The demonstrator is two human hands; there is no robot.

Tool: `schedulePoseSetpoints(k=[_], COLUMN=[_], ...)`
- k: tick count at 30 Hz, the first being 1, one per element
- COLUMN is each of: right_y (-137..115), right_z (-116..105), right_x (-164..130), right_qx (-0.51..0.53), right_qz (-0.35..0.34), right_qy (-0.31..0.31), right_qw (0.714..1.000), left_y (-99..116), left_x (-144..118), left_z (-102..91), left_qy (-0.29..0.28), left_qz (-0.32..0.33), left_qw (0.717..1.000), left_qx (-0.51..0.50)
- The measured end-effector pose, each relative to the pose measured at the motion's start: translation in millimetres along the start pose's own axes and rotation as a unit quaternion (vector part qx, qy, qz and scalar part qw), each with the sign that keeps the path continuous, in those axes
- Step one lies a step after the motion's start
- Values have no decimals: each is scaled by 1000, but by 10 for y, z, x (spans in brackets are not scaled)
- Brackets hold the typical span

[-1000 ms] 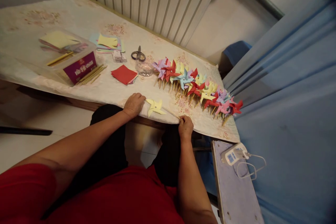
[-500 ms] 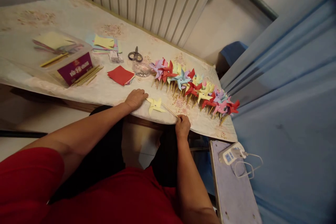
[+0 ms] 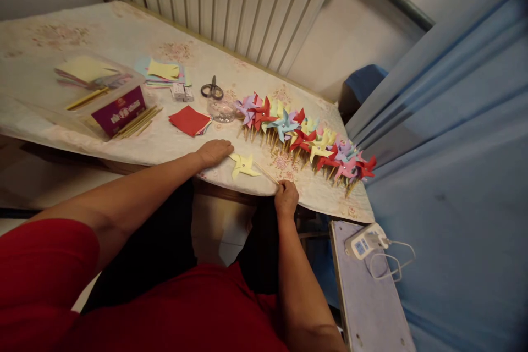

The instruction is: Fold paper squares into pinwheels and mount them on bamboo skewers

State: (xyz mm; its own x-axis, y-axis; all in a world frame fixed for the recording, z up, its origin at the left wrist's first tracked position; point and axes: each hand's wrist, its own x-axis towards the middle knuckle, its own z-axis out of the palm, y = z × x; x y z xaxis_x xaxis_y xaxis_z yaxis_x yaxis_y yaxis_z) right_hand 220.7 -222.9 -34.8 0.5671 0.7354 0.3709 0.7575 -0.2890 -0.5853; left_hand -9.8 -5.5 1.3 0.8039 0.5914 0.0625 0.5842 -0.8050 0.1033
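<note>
A yellow paper pinwheel [image 3: 244, 166] lies near the table's front edge. Its thin wooden stick [image 3: 267, 174] slants down to the right, and the lower end is pinched in my right hand [image 3: 287, 198], whose fingers are closed. Just left of the pinwheel, my left hand [image 3: 215, 153] rests palm down on the cloth with fingers stretched out. Its fingertips come close to one blade; whether they touch it I cannot tell. A stack of red paper squares [image 3: 190, 120] lies behind my left hand.
Finished pinwheels [image 3: 303, 137] stand in rows at the right. Scissors [image 3: 212, 89], a clear dish [image 3: 223, 111] of small shiny pieces, coloured papers [image 3: 163, 70] and a plastic box [image 3: 119, 110] with sticks are behind and left. A charger [image 3: 365, 242] sits on a side bench.
My left hand has flattened and its fingers have stretched out on the cloth. My right hand and the pinwheel have hardly moved.
</note>
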Motion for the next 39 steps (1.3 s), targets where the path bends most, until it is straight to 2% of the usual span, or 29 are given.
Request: schedulePoseSetpoints(k=[7, 11, 15, 18, 21, 23, 24, 26, 27, 32, 39], right_y=[24, 28, 33, 43, 57, 67, 71, 76, 77, 75, 79], right_z=[11, 8, 11, 21, 30, 35, 37, 39, 39, 34, 28], right_x=[10, 15, 16, 12, 11, 13, 14, 14, 14, 3, -10], right_qx=[7, 8, 10, 16, 20, 20, 20, 21, 21, 13, 11], right_qz=[1, 6, 3, 0, 0, 1, 1, -2, -4, -7, -18], right_qy=[5, 7, 11, 18, 25, 26, 26, 27, 28, 27, 28], right_qw=[1000, 1000, 1000, 1000, 999, 999, 999, 999, 999, 1000, 999], left_y=[-33, -18, 58, 153, 293, 419, 489, 635, 708, 996, 1192], left_x=[-82, -186, -313, -409, -503, -564, -592, -641, -659, -673, -547], left_z=[-59, -60, -50, -53, -60, -58, -54, -39, -30, -2, 13], left_qy=[-11, -19, -2, 14, 35, 53, 68, 81, 81, 86, 86], left_qz=[-17, -51, -105, -173, -276, -336, -359, -401, -409, -439, -476], left_qw=[1000, 999, 991, 963, 895, 831, 789, 668, 644, 563, 455], left_qx=[7, -2, -78, -207, -348, -440, -494, -621, -641, -695, -748])
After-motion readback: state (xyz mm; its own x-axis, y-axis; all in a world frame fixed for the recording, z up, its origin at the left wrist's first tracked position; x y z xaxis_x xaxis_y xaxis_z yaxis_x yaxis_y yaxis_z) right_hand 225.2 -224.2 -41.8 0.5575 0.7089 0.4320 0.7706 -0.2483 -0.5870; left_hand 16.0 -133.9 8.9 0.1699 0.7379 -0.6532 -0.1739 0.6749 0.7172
